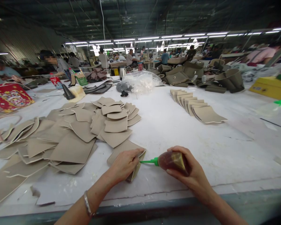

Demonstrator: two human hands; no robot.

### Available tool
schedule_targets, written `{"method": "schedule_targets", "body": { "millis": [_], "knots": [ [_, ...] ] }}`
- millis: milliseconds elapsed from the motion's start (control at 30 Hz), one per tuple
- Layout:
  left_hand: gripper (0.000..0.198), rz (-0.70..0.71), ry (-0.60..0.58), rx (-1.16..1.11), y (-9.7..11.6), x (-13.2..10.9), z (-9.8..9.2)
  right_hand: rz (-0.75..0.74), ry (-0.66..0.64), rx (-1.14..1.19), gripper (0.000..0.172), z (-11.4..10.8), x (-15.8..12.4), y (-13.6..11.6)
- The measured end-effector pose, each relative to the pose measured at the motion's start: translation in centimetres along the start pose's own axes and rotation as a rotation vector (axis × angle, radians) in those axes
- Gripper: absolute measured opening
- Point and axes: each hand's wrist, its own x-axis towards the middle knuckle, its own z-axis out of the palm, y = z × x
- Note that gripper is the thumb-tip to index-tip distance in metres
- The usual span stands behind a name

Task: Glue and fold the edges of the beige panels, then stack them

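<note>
While the left hand (124, 165) pressed on a taupe panel (125, 148) near the worktop's (159, 125) front edge, though I could not tell if it pinched it, the right hand (194, 175) was curled around a squeeze bottle (170, 161), whose green nozzle (151, 161) reached the panel's right edge. If this grip became too strong, contents could run onto the left fingertips; if the panel slipped, the nozzle could miss it.
</note>
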Motion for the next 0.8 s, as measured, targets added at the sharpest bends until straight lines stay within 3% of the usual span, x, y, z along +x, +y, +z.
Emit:
{"method": "schedule_targets", "body": {
  "millis": [133, 200, 300, 367, 433, 500, 567, 633, 700, 800],
  "knots": [
    [0.045, -0.007, -0.008, -0.002, 0.1, 0.0, -0.2, -0.038, 0.135, -0.046, 0.043, -0.2, 0.9, 0.7],
    [0.045, -0.005, -0.004, -0.006, 0.2, 0.0, -0.2, -0.011, 0.120, -0.025, 0.043, -0.1, 0.8, 0.6],
    [0.045, -0.025, 0.009, -0.017, 0.3, 0.1, -0.2, 0.165, 0.023, 0.144, 0.048, 0.3, -0.1, -0.1],
    [0.044, -0.049, -0.003, -0.040, 0.2, 0.0, -0.5, 0.320, 0.034, 0.372, 0.051, 0.4, -0.7, -0.3],
    [0.041, -0.074, 0.024, -0.074, -0.1, -0.4, -1.0, 0.457, 0.131, 0.657, 0.048, 0.0, -1.1, -0.1],
    [0.036, -0.147, 0.157, -0.047, -0.8, -1.2, -1.7, 0.576, 0.274, 0.921, 0.042, -0.9, -1.2, 0.3],
    [0.034, -0.291, 0.327, 0.083, -2.0, -2.1, -2.4, 0.686, 0.441, 1.126, 0.034, -2.3, -1.1, 0.8],
    [0.035, -0.438, 0.407, 0.219, -3.4, -2.8, -2.9, 0.779, 0.587, 1.298, 0.030, -3.7, -1.1, 0.9],
    [0.035, -0.503, 0.391, 0.236, -4.7, -3.0, -3.1, 0.817, 0.678, 1.450, 0.031, -5.2, -1.1, 0.7],
    [0.033, -0.480, 0.327, 0.021, -5.5, -2.5, -2.9, 0.745, 0.785, 1.577, 0.034, -7.5, -1.3, 0.3]
  ]
}}
